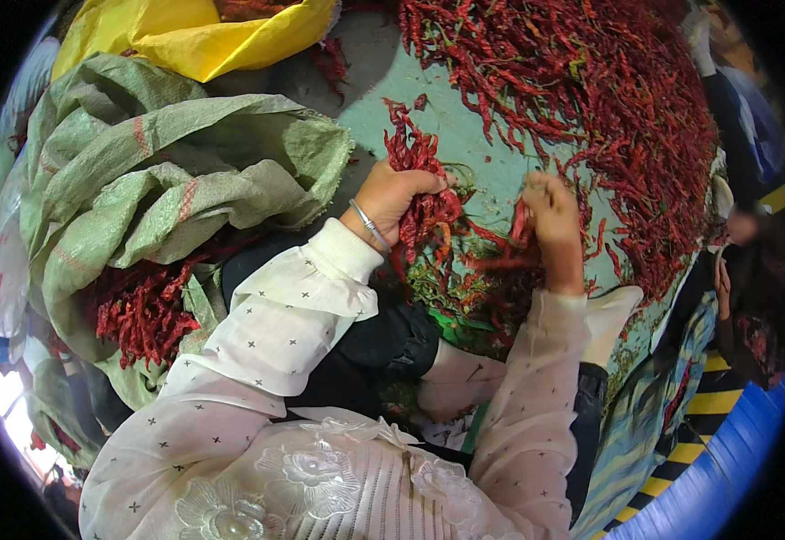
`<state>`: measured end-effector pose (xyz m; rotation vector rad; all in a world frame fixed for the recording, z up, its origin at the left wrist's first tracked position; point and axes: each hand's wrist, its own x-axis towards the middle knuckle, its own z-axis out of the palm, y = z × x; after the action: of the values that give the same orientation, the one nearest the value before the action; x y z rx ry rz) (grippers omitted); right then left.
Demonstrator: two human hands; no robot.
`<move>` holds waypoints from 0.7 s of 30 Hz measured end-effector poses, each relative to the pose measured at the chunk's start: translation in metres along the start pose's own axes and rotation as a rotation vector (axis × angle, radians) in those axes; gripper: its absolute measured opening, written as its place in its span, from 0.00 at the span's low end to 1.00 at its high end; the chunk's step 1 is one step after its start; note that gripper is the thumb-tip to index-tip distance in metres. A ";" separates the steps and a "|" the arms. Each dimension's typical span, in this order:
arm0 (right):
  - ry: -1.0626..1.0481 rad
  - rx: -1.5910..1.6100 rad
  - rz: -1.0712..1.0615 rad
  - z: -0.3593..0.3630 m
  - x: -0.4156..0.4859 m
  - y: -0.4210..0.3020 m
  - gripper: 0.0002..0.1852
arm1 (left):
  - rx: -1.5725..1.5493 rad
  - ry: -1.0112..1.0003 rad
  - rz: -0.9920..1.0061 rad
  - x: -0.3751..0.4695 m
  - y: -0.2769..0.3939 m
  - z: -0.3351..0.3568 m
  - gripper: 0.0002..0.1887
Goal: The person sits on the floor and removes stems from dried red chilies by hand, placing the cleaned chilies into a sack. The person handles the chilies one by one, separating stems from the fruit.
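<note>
My left hand (pixel 389 199) is closed around a bunch of dried red chili peppers (pixel 414 145), whose tips stick up past the thumb. To its right, my right hand (pixel 554 202) is slightly blurred, with a red chili pepper (pixel 521 219) between its fingers. Below and between both hands lies a heap of green and yellowish chili stems (pixel 443 280) mixed with some red peppers. A large pile of dried red chilies (pixel 608 94) spreads across the pale green surface (pixel 460 128) beyond my right hand.
A green woven sack (pixel 230 142) sprawls at the left, with chilies (pixel 146 314) showing at its lower opening. Behind it is a yellow sack (pixel 230 47). Another person (pixel 760 290) sits at the right edge, near yellow-and-black striped tape (pixel 710 385) and a blue surface (pixel 716 466).
</note>
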<state>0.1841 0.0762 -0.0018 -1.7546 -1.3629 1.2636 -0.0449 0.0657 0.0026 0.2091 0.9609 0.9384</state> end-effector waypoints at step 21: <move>0.056 0.651 0.262 0.058 -0.086 -0.018 0.07 | 0.737 -0.443 0.220 -0.019 -0.026 0.018 0.13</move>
<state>0.1209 -0.0053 0.0198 -1.5024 -0.5878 1.5598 -0.0195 0.0396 0.0106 1.1176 0.8385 0.6533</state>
